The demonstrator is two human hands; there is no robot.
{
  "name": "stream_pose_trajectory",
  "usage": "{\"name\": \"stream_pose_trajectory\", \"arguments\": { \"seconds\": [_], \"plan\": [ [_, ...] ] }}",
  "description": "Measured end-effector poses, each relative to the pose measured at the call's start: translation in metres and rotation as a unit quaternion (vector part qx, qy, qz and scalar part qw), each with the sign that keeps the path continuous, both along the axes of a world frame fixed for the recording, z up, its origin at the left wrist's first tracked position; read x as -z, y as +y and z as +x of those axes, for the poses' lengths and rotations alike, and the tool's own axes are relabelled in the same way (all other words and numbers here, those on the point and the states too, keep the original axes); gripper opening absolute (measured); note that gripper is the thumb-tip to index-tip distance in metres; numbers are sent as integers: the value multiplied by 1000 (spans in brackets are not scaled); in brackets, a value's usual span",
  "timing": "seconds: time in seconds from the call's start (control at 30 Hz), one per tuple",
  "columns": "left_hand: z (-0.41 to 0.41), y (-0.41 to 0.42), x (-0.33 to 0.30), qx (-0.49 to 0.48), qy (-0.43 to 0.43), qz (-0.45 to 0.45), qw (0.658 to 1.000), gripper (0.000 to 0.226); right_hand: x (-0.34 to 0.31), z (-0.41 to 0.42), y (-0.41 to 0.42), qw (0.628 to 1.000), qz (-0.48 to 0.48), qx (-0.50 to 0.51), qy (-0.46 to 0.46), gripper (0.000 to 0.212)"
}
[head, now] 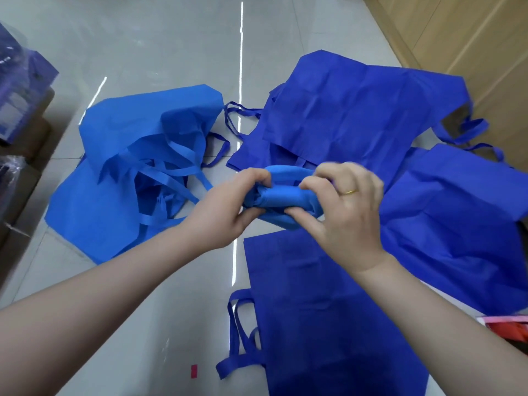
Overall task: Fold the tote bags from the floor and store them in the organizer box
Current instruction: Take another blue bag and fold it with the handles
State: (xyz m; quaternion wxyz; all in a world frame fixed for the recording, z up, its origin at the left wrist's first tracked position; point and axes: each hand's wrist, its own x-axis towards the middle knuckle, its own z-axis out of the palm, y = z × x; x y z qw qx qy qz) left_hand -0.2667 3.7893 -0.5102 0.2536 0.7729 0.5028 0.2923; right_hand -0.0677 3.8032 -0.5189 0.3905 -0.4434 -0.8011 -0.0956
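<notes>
left hand (225, 204): fingers curled round the left end of the bundle, thumb under it, held above the floor.
right hand (345, 207): fingers and thumb pinching the right end of the same bundle; a gold ring (350, 192) on one finger.
bundle (281, 195): a light-blue tote bag squeezed into a thick roll, caught between both hands and lifted clear of the floor.
light pile (134, 167): light-blue bags in a loose heap on the floor just left of the left hand, with straps tangled on top.
far bag (351, 115): dark blue, spread flat beyond the hands, creased into squares; its handles (238, 118) loop out on its left side.
right bag (457, 212): dark blue, rumpled, lying to the right of the right hand and partly under the right wrist.
near bag (323, 310): dark blue, flat on the floor below the hands, between the two forearms; straps (240, 332) trail off its left edge.
floor (160, 44): grey glossy tiles with a bright streak of reflected light running under the hands.
packets (17, 90): wrapped goods on cartons far left of the left hand; contents unclear.
wall (457, 38): pale wood panels far right, beyond the far bag.
tag (194, 370): small pink scrap on the floor, under the left forearm.
</notes>
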Motion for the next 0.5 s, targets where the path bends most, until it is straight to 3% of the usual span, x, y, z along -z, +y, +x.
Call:
{"name": "stream_pose_trajectory", "arguments": {
  "seconds": [0.03, 0.1, 0.17, 0.23, 0.37, 0.5],
  "plan": [
    [0, 2, 1, -3, -12, -11, 1000, 41, 1, 4, 3, 999, -17, 31, -4, 31],
    [0, 3, 3, 0, -32, -44, 999, 40, 1, 9, 6, 988, -150, 3, 39, 34],
    [2, 2, 8, 3, -46, -76, 996, 41, -3, 14, 6, 931, -351, -57, 88, 31],
    [4, 1, 13, 9, -51, -102, 993, 45, -2, 18, 3, 872, -476, -71, 91, 24],
    [4, 2, 25, 4, -69, -129, 989, 45, 10, 17, 3, 843, -512, -59, 154, 34],
    [3, 10, 26, 1, -103, -148, 984, 44, 24, 14, 4, 741, -592, -74, 308, 41]
  ]
}}
